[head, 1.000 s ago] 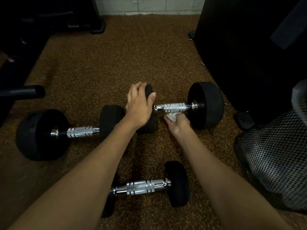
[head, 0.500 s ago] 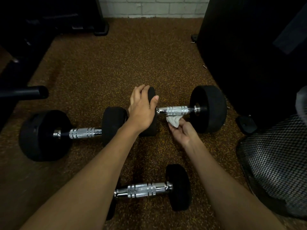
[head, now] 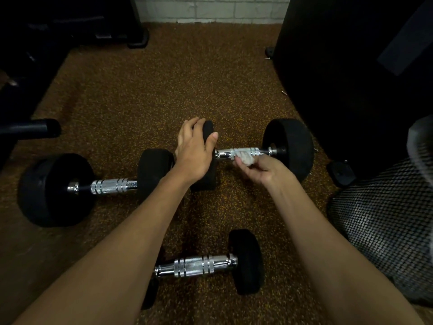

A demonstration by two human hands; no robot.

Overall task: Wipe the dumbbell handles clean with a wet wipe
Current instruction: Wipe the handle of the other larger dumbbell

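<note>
1. Three dumbbells lie on the floor, each with black round heads and a chrome handle banded by grooved rings.
2. The far right dumbbell (head: pixel 289 148) is the one being handled; its handle (head: pixel 225 154) runs left to right, shiny, with a knurled middle partly covered.
3. The wet wipe (head: pixel 244 158) is a small crumpled white wad pressed against the front of that handle, near its middle.
4. The right hand (head: pixel 262 168) pinches the wipe between thumb and fingertips, closed on it, with the palm turned partly upward.
5. The left hand (head: pixel 195 153) lies flat over the dumbbell's left head (head: pixel 208 130), fingers draped over the top and thumb toward the handle, steadying rather than gripping round it.
6. The left dumbbell (head: pixel 56 188) sits just beside that head, its own handle bare and bright.
7. The near dumbbell (head: pixel 246 261) lies between the forearms, its left head mostly hidden under the left arm.
8. The floor (head: pixel 164 90) is dark brown rubber matting flecked with yellow-orange specks.
9. A white-painted brick wall (head: pixel 210 8) closes the far side.
10. Dark equipment (head: pixel 351 78) stands at right, more black gear at left, and a black mesh basket (head: pixel 386 226) sits at the right edge.
</note>
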